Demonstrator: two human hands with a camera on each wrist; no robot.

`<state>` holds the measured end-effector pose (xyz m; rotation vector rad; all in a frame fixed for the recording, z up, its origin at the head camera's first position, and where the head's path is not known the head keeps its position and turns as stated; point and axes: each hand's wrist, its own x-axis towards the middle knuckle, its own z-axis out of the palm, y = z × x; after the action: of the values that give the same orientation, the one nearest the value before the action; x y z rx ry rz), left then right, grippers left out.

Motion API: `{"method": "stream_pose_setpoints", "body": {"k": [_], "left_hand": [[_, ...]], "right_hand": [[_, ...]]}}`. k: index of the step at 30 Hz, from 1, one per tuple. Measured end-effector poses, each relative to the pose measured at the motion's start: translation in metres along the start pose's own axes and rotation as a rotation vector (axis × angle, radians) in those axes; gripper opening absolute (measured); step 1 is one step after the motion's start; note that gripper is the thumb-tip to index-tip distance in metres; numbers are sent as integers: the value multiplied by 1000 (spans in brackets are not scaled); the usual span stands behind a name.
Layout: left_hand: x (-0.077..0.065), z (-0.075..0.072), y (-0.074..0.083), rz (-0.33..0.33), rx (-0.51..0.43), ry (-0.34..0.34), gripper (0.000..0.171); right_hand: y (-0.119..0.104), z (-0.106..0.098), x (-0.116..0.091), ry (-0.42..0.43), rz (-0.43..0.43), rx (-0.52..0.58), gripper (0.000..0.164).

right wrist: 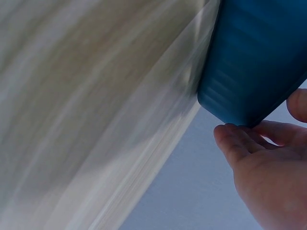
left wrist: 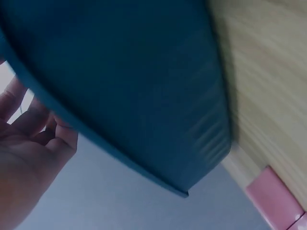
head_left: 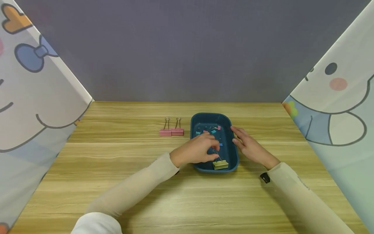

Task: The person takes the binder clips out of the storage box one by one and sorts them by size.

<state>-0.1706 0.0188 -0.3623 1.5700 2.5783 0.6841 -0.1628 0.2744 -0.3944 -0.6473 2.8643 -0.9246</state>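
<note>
In the near end of a smooth, round-cornered blue tray [head_left: 214, 171] lies a yellow binder clip [head_left: 220, 165], its wire handles beside the left hand [head_left: 198, 149], whose thumb and fingers are apart, hiding part of the tray floor. The right hand [head_left: 251, 148], fingers extended, touches the tray's outer side. Farther off are small colored clips [head_left: 213, 132] inside, two large pink clips [head_left: 177, 132] left on the wood-grained table [head_left: 131, 117], and a gray wall [head_left: 187, 52].

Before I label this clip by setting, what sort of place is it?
Probably a screened-off indoor tabletop workspace: a wood-grain table, a plain grey panel behind it, and cartoon-printed side screens along its left and right.
</note>
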Motion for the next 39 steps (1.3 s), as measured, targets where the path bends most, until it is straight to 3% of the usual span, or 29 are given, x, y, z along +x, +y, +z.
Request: {"method": "stream_pose_setpoints", "body": {"k": [9, 18, 28, 39], "left_hand": [[9, 12, 1, -101, 42, -135, 19], [14, 22, 1, -163, 24, -221, 15], [18, 32, 4, -178, -3, -316, 8], [24, 37, 8, -133, 17, -321, 7]], "right_hand": [[1, 0, 0, 5, -6, 0, 53], [1, 2, 0, 6, -10, 7, 52], [2, 2, 0, 4, -17, 7, 52], [4, 3, 0, 7, -27, 8, 52]]}}
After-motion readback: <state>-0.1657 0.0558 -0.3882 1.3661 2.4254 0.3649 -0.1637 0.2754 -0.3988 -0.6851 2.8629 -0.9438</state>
